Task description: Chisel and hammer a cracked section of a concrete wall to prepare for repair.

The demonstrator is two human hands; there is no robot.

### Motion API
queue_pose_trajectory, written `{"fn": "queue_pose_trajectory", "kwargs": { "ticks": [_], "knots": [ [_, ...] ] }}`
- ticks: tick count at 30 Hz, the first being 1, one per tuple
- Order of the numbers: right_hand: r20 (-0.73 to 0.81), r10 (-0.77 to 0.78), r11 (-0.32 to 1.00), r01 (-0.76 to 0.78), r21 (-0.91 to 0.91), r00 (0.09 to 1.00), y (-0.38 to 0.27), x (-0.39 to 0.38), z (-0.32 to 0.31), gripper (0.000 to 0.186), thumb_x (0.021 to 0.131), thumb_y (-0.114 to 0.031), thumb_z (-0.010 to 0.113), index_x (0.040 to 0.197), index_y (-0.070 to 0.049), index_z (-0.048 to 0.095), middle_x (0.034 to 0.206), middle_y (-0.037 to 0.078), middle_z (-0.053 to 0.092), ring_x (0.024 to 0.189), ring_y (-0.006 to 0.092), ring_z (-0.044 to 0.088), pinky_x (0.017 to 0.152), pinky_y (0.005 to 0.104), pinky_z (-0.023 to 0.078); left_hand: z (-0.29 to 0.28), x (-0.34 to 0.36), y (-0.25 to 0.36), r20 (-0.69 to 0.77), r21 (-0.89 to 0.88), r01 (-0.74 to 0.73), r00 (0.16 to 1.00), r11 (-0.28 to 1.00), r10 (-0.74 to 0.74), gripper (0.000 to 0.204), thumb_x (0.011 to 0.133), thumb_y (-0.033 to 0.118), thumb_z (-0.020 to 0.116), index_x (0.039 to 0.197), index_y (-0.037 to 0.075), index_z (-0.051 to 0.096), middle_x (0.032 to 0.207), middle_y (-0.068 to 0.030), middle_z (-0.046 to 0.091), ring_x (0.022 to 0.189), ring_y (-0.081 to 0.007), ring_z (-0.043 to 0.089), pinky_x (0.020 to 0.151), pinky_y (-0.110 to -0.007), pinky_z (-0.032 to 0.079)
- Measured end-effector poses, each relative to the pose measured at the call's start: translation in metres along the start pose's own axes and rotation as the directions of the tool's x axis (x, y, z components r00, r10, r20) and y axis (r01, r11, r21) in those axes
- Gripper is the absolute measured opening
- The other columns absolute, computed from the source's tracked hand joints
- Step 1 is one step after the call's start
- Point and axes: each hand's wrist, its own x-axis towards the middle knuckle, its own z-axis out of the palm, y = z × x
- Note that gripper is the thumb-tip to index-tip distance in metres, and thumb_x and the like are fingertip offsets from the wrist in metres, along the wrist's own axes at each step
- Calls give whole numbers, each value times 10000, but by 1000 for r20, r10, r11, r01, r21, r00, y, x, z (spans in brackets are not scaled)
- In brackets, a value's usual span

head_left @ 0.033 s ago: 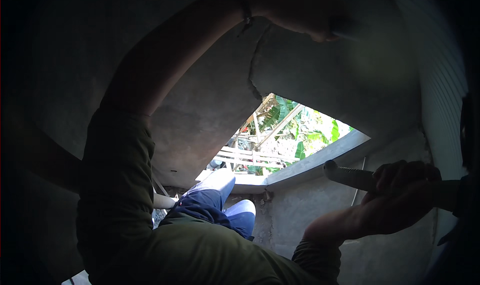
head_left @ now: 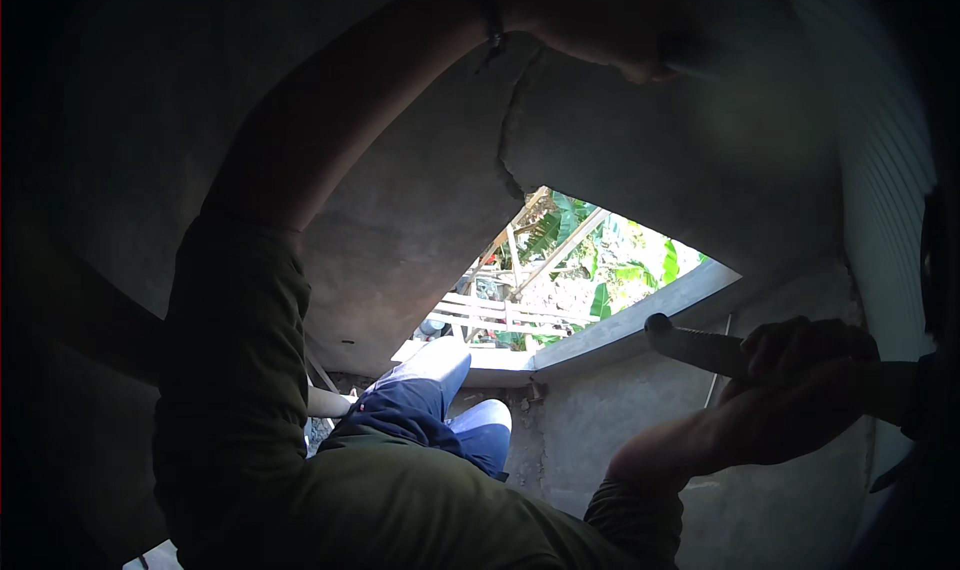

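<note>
My right hand point(head_left: 795, 400) is closed round the pale handle point(head_left: 700, 348) of a hammer. The handle's rounded end points left, with ridges near its tip. At the right edge the hammer's dark head is mostly lost in shadow. My left arm reaches up and across the top of the view, a dark band round its wrist. High up, my left hand point(head_left: 610, 25) is closed on a thin dark thing point(head_left: 692, 60) with a faint glint. Deep shade hides its kind and most of the fingers. The grey wall point(head_left: 640, 150) lies close by it.
A bright opening point(head_left: 600, 270) in the grey walls looks out on poles and broad green leaves. Its pale sill point(head_left: 640, 305) runs below it. A jagged crack point(head_left: 508, 135) crosses the wall above. At right stands a ribbed pale surface point(head_left: 885, 170). My bent knees point(head_left: 480, 430) are beneath the opening.
The hammer has shifted very slightly left in the view, its handle end turning a little. My left arm has not visibly moved.
</note>
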Motion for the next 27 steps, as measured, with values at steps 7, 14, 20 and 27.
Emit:
{"fn": "queue_pose_trajectory", "kwargs": {
  "ticks": [7, 14, 20, 27],
  "knots": [
    [51, 412, 812, -341, -473, 910, 9, 1, 29, 260, 931, -226, 493, 1032, 13, 480, 599, 8, 431, 437, 52, 364, 406, 200, 324, 4, -4, -19, -22, -6, -62, 998, 998, 62, 47, 762, 42, 534, 734, 25, 500, 589, -15, 448, 573, -129, 441, 543, -331, 352],
    [155, 305, 690, -106, -716, 940, 36, 1, 14, 235, 895, -248, 562, 913, -18, 517, 681, 37, 527, 491, 74, 459, 454, 219, 360, -4, 1, 6, 155, 80, 120, 979, 990, -131, 91, 752, 32, 550, 705, 45, 474, 596, 3, 440, 575, -105, 427, 536, -315, 343],
    [19, 120, 993, -120, 3, 993, 14, 4, 3, 244, 923, -244, 544, 949, -5, 506, 605, 32, 478, 407, 53, 349, 365, 197, 290, 6, 2, -30, 31, -113, -34, 999, 993, 38, 79, 752, 23, 554, 707, 55, 498, 584, 13, 442, 552, -104, 426, 515, -314, 339],
    [25, 312, 859, -271, -435, 950, 27, -3, 22, 228, 881, -183, 567, 1005, 3, 521, 699, 54, 527, 482, 65, 433, 423, 193, 326, -2, -1, -20, 152, -126, 39, 988, 991, -20, 90, 764, 41, 547, 701, 61, 485, 585, 10, 445, 553, -110, 426, 524, -326, 352]
  ]
}}
